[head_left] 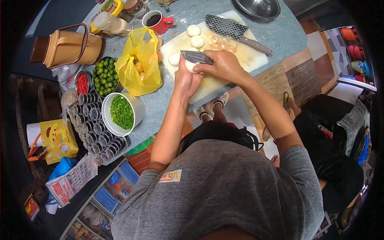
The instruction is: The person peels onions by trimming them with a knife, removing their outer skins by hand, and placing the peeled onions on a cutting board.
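My left hand (187, 81) is closed around a peeled white onion (191, 67) above the cutting board. My right hand (225, 67) grips a small knife (197, 57), its dark blade lying across the top of that onion and pointing left. Part of the onion is hidden by the blade and fingers. On the white cutting board (256, 62) sit more peeled onions (197, 41), one of them (174, 59) just left of my left hand. Brown papery skins (221, 43) are scattered near a cleaver (236, 32) with a black-and-white patterned blade and grey handle.
Left of the board are a yellow plastic bag (140, 78) of round brownish items, a red mug (163, 26), green citrus (105, 76), red chillies (82, 83), chopped greens (121, 112) and lidded cups (96, 128). A metal bowl (260, 9) stands at the far edge. Another person (332, 160) is at right.
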`<state>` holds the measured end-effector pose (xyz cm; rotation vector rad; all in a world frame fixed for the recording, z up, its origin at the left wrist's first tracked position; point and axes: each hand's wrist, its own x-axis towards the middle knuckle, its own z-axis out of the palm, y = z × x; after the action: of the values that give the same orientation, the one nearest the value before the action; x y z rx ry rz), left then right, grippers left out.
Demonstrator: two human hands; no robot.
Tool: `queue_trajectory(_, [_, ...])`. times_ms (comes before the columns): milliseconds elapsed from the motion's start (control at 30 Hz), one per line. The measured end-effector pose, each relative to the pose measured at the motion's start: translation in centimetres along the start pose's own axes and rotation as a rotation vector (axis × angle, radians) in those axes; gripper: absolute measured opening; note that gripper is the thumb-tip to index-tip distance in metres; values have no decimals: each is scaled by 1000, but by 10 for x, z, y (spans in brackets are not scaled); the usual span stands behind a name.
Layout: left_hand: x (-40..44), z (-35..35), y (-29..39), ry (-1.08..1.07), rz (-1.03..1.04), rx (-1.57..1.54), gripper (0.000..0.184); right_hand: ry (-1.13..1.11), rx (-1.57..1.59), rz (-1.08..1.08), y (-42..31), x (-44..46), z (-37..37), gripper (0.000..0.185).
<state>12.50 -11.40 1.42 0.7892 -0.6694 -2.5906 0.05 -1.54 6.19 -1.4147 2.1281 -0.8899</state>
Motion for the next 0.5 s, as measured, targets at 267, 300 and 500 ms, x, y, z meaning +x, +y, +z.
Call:
queue_trajectory(267, [-7, 26, -4, 165, 143, -36, 47, 95, -209, 138, -3, -7, 2, 49])
queue_trajectory(300, [-4, 22, -5, 187, 128, -44, 47, 130, -187, 86, -3, -10, 7, 48])
queue_trajectory(500, [9, 5, 2, 268, 46, -241, 52, 108, -110, -28, -16, -36, 18, 44])
